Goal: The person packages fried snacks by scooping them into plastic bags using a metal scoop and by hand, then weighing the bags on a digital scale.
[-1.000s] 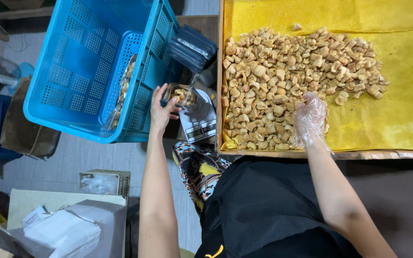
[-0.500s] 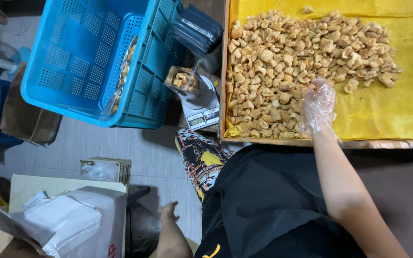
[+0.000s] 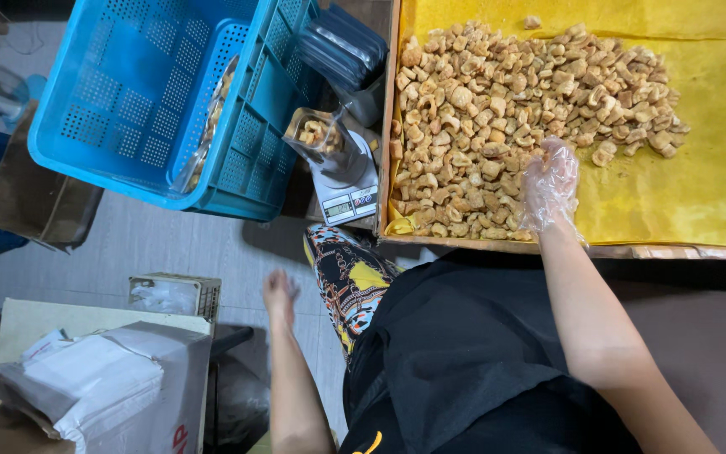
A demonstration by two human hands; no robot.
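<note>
While gloved right hand (image 3: 550, 181) rests on snacks (image 3: 497, 118), left hand (image 3: 278, 290) hangs empty.

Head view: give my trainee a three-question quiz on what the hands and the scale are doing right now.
1. True or false: the left hand rests on the scale.
2. What covers the right hand? A) cloth glove B) clear plastic glove C) nothing
3. What sits on the scale?

Key: 1 false, it hangs over the floor, empty. 2 B, on the fried pieces. 3 A clear bag partly filled with pieces.
</note>
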